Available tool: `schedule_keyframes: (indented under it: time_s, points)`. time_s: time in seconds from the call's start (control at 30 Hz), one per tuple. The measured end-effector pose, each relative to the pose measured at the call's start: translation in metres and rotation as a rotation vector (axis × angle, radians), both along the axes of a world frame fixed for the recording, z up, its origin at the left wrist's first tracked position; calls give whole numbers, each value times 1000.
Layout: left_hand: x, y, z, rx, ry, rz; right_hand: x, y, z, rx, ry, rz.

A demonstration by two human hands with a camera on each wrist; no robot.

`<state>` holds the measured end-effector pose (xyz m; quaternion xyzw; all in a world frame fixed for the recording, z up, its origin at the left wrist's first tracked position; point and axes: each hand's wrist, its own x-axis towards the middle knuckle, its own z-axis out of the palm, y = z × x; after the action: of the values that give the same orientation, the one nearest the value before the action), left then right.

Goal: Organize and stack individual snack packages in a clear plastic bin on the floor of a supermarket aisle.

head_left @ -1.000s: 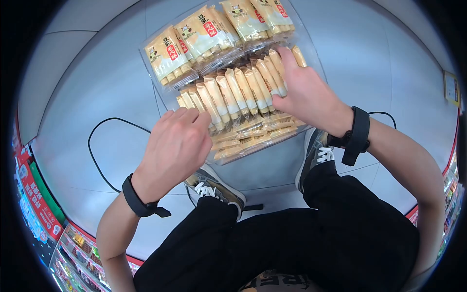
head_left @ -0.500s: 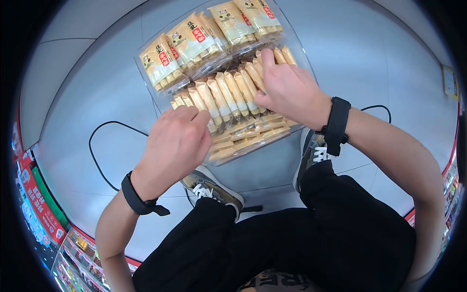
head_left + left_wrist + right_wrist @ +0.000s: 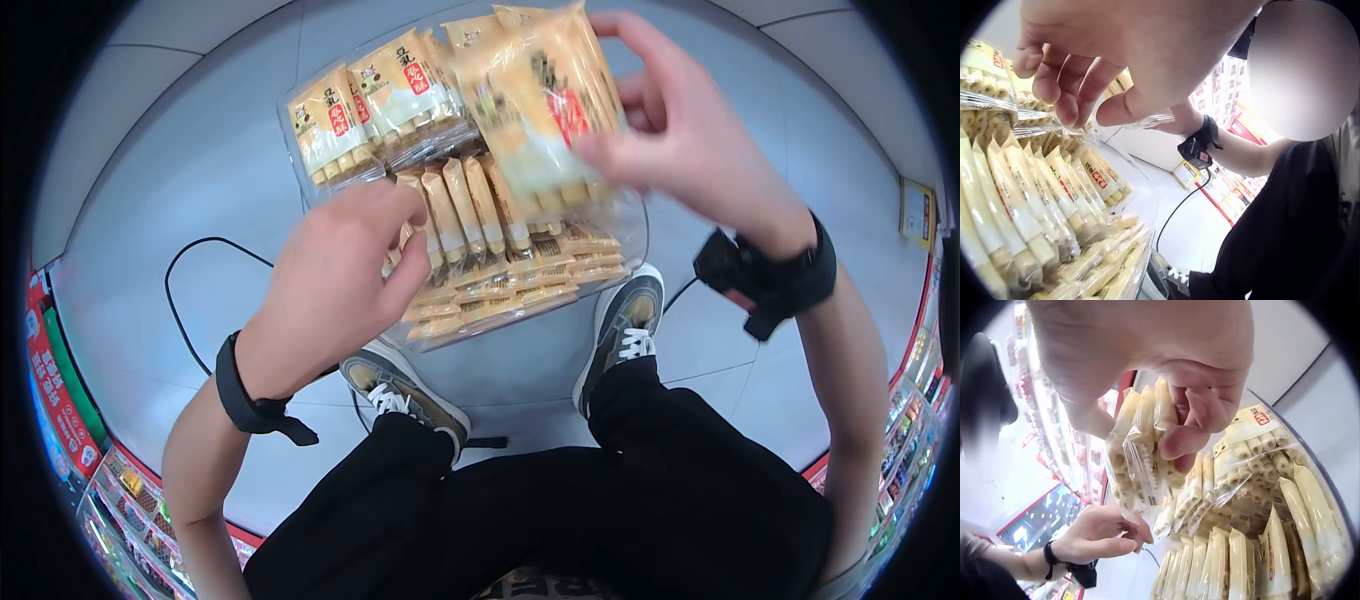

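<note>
My right hand (image 3: 700, 140) grips a small bunch of cream-coloured packs of rolled biscuits (image 3: 535, 115), thumb in front and fingers behind. They are lifted over the right part of a clear plastic box (image 3: 647, 235); the right wrist view shows their narrow sides (image 3: 1144, 434) pressed together. Above the box's left side, my left hand (image 3: 335, 255) hovers with loosely curled fingers (image 3: 1067, 103) and nothing between them. Below it, a row of upright packs (image 3: 460, 205) fills the middle of the box. More packs stand at the back (image 3: 405, 85), and others lie flat in front (image 3: 515, 280).
The box sits on a pale tiled floor (image 3: 510, 360), just ahead of my two shoes (image 3: 405, 390). A black cable (image 3: 172, 300) curves over the floor on the left. Stocked shelves (image 3: 135, 510) line both lower sides, and a small framed sign (image 3: 917, 212) stands at right.
My right hand has pulled a bunch of packs up out of the row's right part and raised it over the box. The left hand has come off the row's left end.
</note>
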<state>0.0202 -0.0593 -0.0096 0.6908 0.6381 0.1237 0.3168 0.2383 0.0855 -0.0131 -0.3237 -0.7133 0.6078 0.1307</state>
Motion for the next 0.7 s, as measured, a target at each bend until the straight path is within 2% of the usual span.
schedule_keyframes:
  time_s: [0.03,0.07,0.1,0.13,0.23,0.3,0.43,0.53,0.6,0.67,0.7]
  points:
    - [1,7,-1,67,-41,20,-4,18,-3,-173,46,27]
    - [2,15,-3,136,-81,38,-8,46,-2,-393,4,142]
    - [1,23,-4,203,-122,55,-13,53,-6,-451,-29,149]
    - [0,30,-2,173,-136,94,-18,60,-10,-507,-63,155]
    - [-1,46,-4,347,-16,89,-38,48,-39,-87,-105,-40]
    - [0,51,-4,411,35,55,-40,46,-39,313,-87,-20]
    - [8,56,-9,530,216,-66,-47,40,5,327,-361,3]
    - [8,53,-22,389,296,-93,-37,42,-23,459,-248,-100]
    - [7,53,-24,405,297,-90,-32,41,9,281,-272,-67]
    - [6,55,-28,426,307,-87,-29,42,11,255,-317,-82]
    - [5,56,-30,443,321,-85,-29,44,-2,323,-346,-114]
